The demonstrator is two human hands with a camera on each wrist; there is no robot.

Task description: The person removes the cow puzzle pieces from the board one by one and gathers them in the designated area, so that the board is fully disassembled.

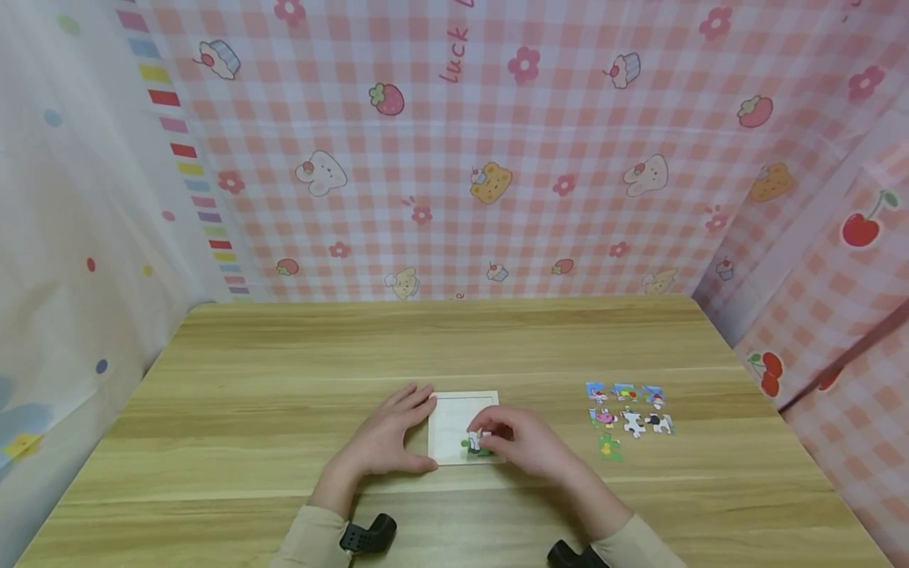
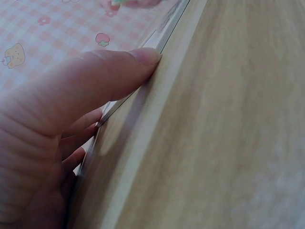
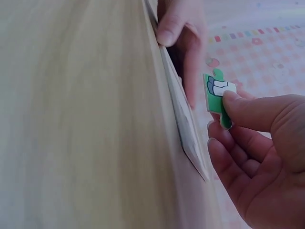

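A jigsaw piece (image 1: 474,442), green with a white-and-dark figure, is pinched between the thumb and fingers of my right hand (image 1: 529,444). In the right wrist view the piece (image 3: 212,99) is held up off the tray, tilted on edge. Beneath it lies a shallow, pale square puzzle tray (image 1: 443,422). My left hand (image 1: 383,435) rests along the tray's left side, fingers at the far corner and thumb at the near corner. The left wrist view shows the thumb (image 2: 119,71) touching the tray's edge.
Several loose jigsaw pieces lie to the right of the tray, among them a pink one (image 1: 604,418), a black-and-white one (image 1: 660,424) and a green one (image 1: 611,447). Checked cloth (image 1: 454,142) hangs behind the wooden table (image 1: 284,339), with more cloth at both sides.
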